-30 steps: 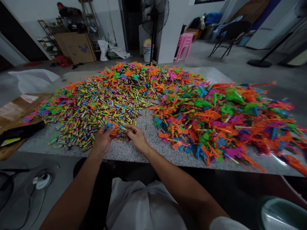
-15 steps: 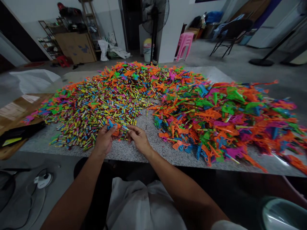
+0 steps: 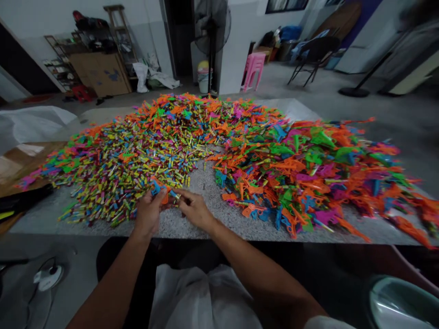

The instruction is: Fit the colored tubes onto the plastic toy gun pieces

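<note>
My left hand [image 3: 147,214] is closed around small plastic toy guns, an orange one [image 3: 165,197] and a blue one [image 3: 156,186], above the front of the speckled grey table [image 3: 212,226]. From the right, my right hand [image 3: 196,210] pinches a short blue-and-yellow tube [image 3: 174,194] against the toy guns. Whether the tube is inside one of them, I cannot tell. Behind my left hand spreads a heap of similar small colourful tubes [image 3: 137,155]. To the right of my hands lies a pile of orange, green, blue and pink toy guns [image 3: 295,164], some with tubes.
A black object [image 3: 25,198] lies on the brown board [image 3: 8,153] at the left. Beyond the table stand a fan [image 3: 211,32], pink stools [image 3: 254,68] and a black chair [image 3: 313,57]. A power strip [image 3: 48,277] rests on the floor at lower left.
The camera view has turned slightly right, so the surroundings appear further left. My right hand has drawn closer to my left, bringing the tube up to the toy guns.
</note>
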Motion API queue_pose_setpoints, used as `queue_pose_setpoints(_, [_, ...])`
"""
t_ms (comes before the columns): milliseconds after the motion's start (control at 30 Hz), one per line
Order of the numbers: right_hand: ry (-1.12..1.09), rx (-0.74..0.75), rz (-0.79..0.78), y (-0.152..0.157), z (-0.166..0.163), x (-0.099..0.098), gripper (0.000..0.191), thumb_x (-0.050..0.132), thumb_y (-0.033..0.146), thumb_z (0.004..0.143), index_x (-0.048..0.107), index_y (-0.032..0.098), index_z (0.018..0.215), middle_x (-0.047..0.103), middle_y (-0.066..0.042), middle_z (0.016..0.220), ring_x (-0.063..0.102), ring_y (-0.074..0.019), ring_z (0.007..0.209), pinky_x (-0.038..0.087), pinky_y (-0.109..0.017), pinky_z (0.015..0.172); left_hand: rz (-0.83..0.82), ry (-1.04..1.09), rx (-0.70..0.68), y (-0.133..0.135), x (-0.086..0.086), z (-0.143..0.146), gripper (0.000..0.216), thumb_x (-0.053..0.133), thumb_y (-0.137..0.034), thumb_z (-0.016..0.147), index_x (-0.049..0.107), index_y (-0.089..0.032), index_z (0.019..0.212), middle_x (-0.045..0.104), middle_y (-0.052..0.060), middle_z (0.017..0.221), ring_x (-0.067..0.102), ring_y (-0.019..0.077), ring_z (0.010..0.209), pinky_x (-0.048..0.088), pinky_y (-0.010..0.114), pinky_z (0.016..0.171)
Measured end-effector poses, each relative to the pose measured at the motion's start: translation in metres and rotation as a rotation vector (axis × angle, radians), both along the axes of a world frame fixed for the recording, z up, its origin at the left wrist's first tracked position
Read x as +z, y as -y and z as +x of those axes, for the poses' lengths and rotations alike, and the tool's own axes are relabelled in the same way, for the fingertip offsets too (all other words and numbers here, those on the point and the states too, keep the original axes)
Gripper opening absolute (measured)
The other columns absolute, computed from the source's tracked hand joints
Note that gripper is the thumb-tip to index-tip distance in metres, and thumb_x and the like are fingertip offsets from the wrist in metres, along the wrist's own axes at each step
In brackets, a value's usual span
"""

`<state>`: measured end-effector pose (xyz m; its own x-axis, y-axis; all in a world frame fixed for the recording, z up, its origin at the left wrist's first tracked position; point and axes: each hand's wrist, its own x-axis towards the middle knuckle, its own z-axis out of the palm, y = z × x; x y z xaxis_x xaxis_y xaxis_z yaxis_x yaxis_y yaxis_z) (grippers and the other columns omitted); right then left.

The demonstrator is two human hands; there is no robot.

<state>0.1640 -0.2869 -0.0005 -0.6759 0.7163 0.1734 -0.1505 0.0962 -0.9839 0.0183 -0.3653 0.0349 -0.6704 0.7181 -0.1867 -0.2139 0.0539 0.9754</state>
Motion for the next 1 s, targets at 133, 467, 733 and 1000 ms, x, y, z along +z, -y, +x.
queue_pose_setpoints(133, [0.119,-0.031,0.188,0.008,0.015,-0.006,0.051,0.056,0.019,0.09,0.072,0.025,0.138,0.062,0.004,0.073,0.051,-0.0122,0.062,0.044,-0.022,0.061,-0.049,0.032,-0.058,0.0,-0.024,0.002,0.054,0.092,-0.053,0.067,0.074,-0.024,0.109,0.079,0.006,0.107,0.077,0.0249,0.089,0.064,0.035,0.069])
queue_pose_setpoints(467, [0.099,-0.581,-0.063,-0.123,0.127,0.046,0.026,0.056,0.033,0.087,0.074,0.016,0.095,0.064,0.002,0.068,0.054,-0.0118,0.051,0.044,-0.022,0.049,-0.198,-0.067,-0.265,-0.08,-0.034,-0.039,0.05,0.088,-0.05,0.069,0.073,-0.023,0.11,0.079,0.013,0.118,0.078,0.0257,0.088,0.063,0.034,0.065])
queue_pose_setpoints(733, [0.176,-0.677,-0.033,-0.141,0.164,0.047,0.036,0.061,0.046,0.087,0.074,0.017,0.105,0.069,-0.002,0.071,0.058,-0.0162,0.052,0.047,-0.027,0.05,-0.022,-0.454,-0.082,-0.15,-0.007,-0.101,0.041,0.082,-0.05,0.071,0.074,-0.021,0.099,0.077,0.007,0.087,0.073,0.0242,0.08,0.058,0.03,0.066])
queue_pose_setpoints(1000, [0.537,-0.211,0.343,-0.076,0.093,-0.028,0.027,0.051,0.026,0.096,0.076,0.022,0.105,0.078,-0.007,0.091,0.074,-0.0229,0.084,0.053,-0.033,0.078,-0.064,-0.731,-0.042,-0.109,-0.022,-0.095,0.028,0.076,-0.05,0.076,0.078,-0.026,0.09,0.078,0.006,0.09,0.072,0.0271,0.086,0.056,0.034,0.078])
